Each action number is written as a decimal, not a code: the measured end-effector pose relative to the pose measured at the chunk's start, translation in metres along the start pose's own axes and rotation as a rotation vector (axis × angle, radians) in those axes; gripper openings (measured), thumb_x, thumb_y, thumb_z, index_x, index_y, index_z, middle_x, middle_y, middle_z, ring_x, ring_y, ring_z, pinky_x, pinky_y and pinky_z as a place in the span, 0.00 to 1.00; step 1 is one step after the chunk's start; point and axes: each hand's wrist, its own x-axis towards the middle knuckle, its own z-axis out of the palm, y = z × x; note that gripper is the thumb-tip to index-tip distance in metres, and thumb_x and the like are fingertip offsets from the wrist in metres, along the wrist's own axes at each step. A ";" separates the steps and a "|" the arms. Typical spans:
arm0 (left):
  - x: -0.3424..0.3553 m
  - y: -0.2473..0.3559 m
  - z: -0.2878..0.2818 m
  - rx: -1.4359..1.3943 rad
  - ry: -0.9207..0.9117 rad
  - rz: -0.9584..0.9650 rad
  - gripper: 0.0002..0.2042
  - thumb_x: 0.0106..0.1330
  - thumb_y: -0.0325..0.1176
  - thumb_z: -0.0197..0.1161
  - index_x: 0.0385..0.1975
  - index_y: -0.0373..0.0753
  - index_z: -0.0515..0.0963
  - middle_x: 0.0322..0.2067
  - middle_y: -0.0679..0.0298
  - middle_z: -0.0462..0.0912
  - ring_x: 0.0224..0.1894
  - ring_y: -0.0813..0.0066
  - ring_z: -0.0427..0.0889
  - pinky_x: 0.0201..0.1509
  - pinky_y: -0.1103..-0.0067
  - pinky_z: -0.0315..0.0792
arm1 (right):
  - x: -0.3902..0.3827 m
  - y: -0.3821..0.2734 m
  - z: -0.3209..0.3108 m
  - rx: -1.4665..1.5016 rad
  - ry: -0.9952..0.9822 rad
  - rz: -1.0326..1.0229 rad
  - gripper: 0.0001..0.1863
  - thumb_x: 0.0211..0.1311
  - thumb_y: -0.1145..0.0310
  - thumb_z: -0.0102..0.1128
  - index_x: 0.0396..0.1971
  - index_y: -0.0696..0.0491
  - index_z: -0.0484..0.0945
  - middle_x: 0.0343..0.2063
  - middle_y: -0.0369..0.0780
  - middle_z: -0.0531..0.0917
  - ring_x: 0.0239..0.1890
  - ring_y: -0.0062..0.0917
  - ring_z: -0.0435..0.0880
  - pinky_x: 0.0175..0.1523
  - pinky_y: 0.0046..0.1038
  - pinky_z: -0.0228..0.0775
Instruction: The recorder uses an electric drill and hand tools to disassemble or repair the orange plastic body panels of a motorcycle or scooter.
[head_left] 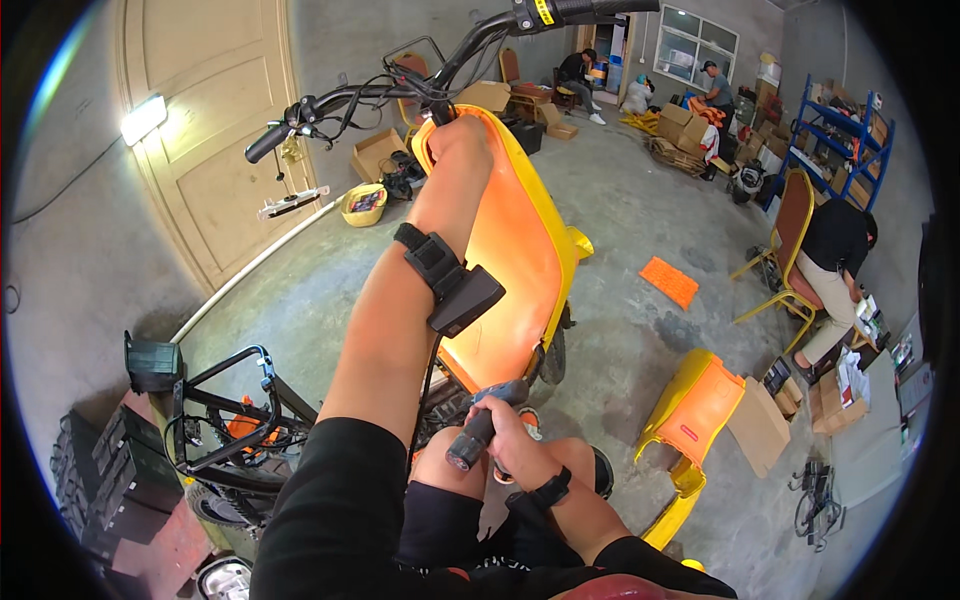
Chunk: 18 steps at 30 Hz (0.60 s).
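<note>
Fastening step: left hand [462,132] grips orange-and-yellow panel [515,260] at upper centre; right hand [505,425], closed on screwdriver [482,425], must next align its tip.

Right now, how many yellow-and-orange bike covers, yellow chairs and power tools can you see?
Yellow-and-orange bike covers: 2, one steadied by the left hand, one lying on the floor
Yellow-framed chairs: 3, one with a person seated, two near the back
Power tools: 1, a dark-handled driver in the right hand
Total: 6
</note>
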 end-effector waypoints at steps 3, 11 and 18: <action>-0.012 0.000 -0.003 -0.093 0.020 0.011 0.18 0.57 0.36 0.69 0.47 0.38 0.80 0.43 0.62 0.84 0.41 0.69 0.83 0.42 0.75 0.75 | 0.002 -0.001 -0.005 0.039 0.016 0.001 0.08 0.48 0.72 0.59 0.26 0.58 0.71 0.20 0.44 0.76 0.24 0.35 0.77 0.36 0.37 0.76; -0.006 -0.002 -0.006 -0.177 -0.080 0.045 0.17 0.58 0.30 0.68 0.48 0.35 0.79 0.43 0.60 0.83 0.41 0.69 0.83 0.42 0.75 0.75 | 0.004 -0.001 -0.007 0.030 -0.026 0.007 0.08 0.48 0.72 0.58 0.27 0.57 0.71 0.20 0.43 0.76 0.24 0.34 0.77 0.36 0.37 0.75; -0.011 -0.002 -0.016 -0.020 -0.078 0.160 0.19 0.54 0.34 0.73 0.45 0.33 0.79 0.40 0.57 0.83 0.39 0.68 0.83 0.41 0.73 0.75 | 0.004 0.000 -0.005 0.026 -0.015 -0.028 0.07 0.49 0.73 0.58 0.27 0.57 0.71 0.20 0.43 0.76 0.24 0.34 0.77 0.35 0.36 0.75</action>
